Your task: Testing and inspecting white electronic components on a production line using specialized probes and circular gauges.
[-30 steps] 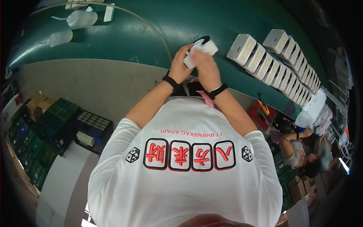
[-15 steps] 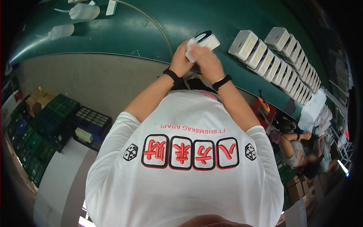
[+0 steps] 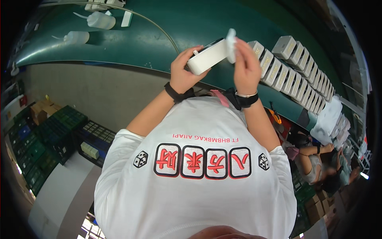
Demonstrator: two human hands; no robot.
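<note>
A white box-shaped device (image 3: pixel 210 56) with a dark top face is tilted above the green table. My left hand (image 3: pixel 184 68) is wrapped round its left end, and a small white knob juts out beside my fingers. My right hand (image 3: pixel 247 65) pinches a folded white cloth (image 3: pixel 231 44), blurred a little by motion. This cloth is at the device's right end; whether it touches the device I cannot tell. Just right of that hand, similar white boxes with gold lettering (image 3: pixel 281 77) stand in long rows.
The green table (image 3: pixel 131 51) runs across the far side. Two clear squeeze bottles (image 3: pixel 101 20) and a thin hose (image 3: pixel 157 28) lie at its left. Dark crates (image 3: pixel 59 125) are stacked at the lower left. An orange-handled tool (image 3: pixel 275 116) and another person (image 3: pixel 314 159) are at the right.
The device has turned so its long white side faces me. My right hand has moved right with the cloth, away from the device's left end. The head view has shifted slightly.
</note>
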